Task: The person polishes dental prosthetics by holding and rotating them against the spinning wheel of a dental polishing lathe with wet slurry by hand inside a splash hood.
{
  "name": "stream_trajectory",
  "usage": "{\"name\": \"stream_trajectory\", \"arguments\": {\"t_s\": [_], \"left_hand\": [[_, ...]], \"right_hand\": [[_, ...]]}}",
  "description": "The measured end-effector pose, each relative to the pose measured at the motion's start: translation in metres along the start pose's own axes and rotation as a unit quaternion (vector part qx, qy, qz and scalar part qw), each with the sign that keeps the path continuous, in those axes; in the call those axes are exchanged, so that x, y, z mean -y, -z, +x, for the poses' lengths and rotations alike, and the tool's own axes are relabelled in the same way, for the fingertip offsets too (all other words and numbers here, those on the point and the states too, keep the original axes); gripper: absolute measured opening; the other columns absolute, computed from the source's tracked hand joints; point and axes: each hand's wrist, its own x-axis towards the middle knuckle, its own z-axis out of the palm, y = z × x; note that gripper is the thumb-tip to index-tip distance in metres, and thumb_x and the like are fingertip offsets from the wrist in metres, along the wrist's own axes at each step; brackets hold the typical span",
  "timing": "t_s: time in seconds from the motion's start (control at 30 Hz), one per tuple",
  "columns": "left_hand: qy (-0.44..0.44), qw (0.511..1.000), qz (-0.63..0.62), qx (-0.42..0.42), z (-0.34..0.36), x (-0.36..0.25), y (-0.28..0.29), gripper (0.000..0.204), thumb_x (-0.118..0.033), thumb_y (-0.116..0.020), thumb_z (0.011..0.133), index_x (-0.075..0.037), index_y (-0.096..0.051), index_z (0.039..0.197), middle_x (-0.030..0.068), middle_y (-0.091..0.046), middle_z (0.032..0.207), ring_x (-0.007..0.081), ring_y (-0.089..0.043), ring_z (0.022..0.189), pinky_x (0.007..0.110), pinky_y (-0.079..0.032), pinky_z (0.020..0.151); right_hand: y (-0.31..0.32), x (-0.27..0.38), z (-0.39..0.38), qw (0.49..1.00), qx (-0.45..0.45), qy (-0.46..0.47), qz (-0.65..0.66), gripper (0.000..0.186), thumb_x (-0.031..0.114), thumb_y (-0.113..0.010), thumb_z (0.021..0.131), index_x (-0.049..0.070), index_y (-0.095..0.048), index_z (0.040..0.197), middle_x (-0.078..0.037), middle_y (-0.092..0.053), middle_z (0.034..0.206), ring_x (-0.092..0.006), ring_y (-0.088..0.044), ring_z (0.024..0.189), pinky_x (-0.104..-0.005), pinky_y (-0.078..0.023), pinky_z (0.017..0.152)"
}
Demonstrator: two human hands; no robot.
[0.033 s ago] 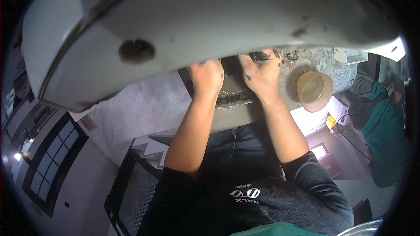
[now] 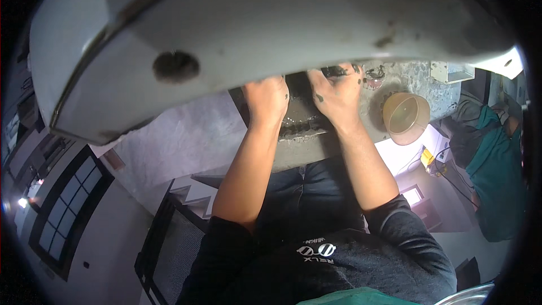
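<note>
My left hand [image 2: 266, 99] rests over a dark wet patch [image 2: 299, 104] on the work surface, its fingers hidden behind a pale curved panel [image 2: 271, 28]. Beside it, to the right, my right hand [image 2: 340, 93] is curled, with dark grey smears on its skin. Something dark [image 2: 334, 72] shows at its fingers, but I cannot make out what it is. The fingertips of both hands are out of sight. A wet ridge of grey sludge [image 2: 302, 127] lies at the near edge of the patch.
A yellowish translucent cup [image 2: 405, 116] stands right of my right hand on the stained grey bench [image 2: 372, 104]. Behind it is a small pale box [image 2: 451, 72]. Further right are a yellow plug with cables [image 2: 427, 158] and a person in green [image 2: 497, 164].
</note>
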Motion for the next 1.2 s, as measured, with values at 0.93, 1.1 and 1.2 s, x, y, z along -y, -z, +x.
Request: {"name": "stream_trajectory", "arguments": {"t_s": [0.93, 1.1, 1.2], "left_hand": [[-0.092, 0.993, -0.029, 0.062, -0.02, -0.024, 0.02, 0.014, 0.009, -0.051, 0.079, 0.005, -0.049, 0.093, 0.0147, -0.058, 0.089, 0.0176, -0.056, 0.081, 0.03, -0.046, 0.078], [-0.081, 0.995, 0.006, 0.05, -0.018, -0.022, 0.021, 0.011, 0.009, -0.051, 0.08, 0.005, -0.051, 0.091, 0.0127, -0.058, 0.087, 0.0149, -0.056, 0.078, 0.026, -0.045, 0.076], [-0.053, 0.996, 0.032, 0.068, -0.018, -0.022, 0.023, 0.01, 0.008, -0.051, 0.081, 0.005, -0.052, 0.091, 0.0107, -0.059, 0.086, 0.0125, -0.055, 0.077, 0.024, -0.045, 0.074]], "right_hand": [[0.023, -0.004, -0.063, 0.844, 0.422, 0.126, -0.306, 0.047, 0.017, -0.061, 0.057, -0.003, -0.055, 0.1, -0.016, -0.056, 0.102, -0.0263, -0.051, 0.099, -0.0393, -0.043, 0.077], [0.045, 0.002, -0.04, 0.934, 0.338, 0.034, -0.111, 0.036, 0.011, -0.052, 0.065, -0.003, -0.055, 0.098, -0.016, -0.059, 0.072, -0.027, -0.058, 0.061, -0.0372, -0.046, 0.066], [0.051, 0.002, -0.027, 0.957, 0.233, -0.015, 0.172, 0.046, 0.005, -0.042, 0.067, 0.0, -0.05, 0.111, -0.016, -0.06, 0.092, -0.0222, -0.06, 0.074, -0.0358, -0.046, 0.074]]}}
